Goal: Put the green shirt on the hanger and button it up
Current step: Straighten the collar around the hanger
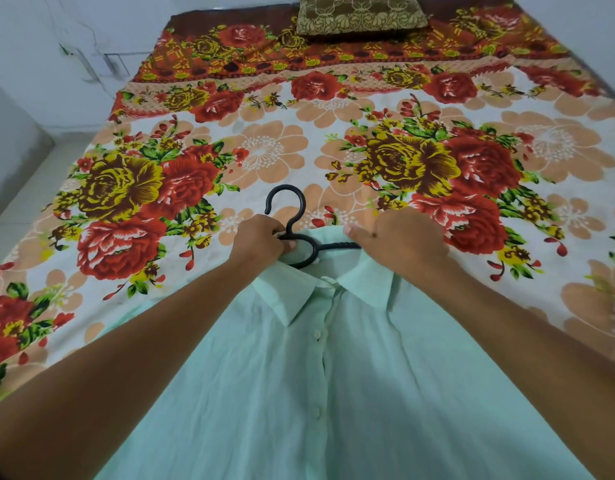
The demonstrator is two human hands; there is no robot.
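Observation:
A pale green shirt (pixel 334 393) lies front-up on the bed, its placket closed along several white buttons. A black hanger (pixel 292 216) pokes out of the neck opening, its hook pointing away from me; its arms are mostly hidden inside the shirt. My left hand (pixel 261 242) grips the hanger's neck just below the hook, at the collar's left side. My right hand (pixel 399 242) holds the back of the collar and the hanger's right arm, with the thumb on the fabric edge.
The bed (pixel 282 150) is covered with a floral sheet in red, yellow and peach. A brown patterned pillow (pixel 358 13) lies at the far end. White walls and a pale floor (pixel 29 188) border the bed on the left.

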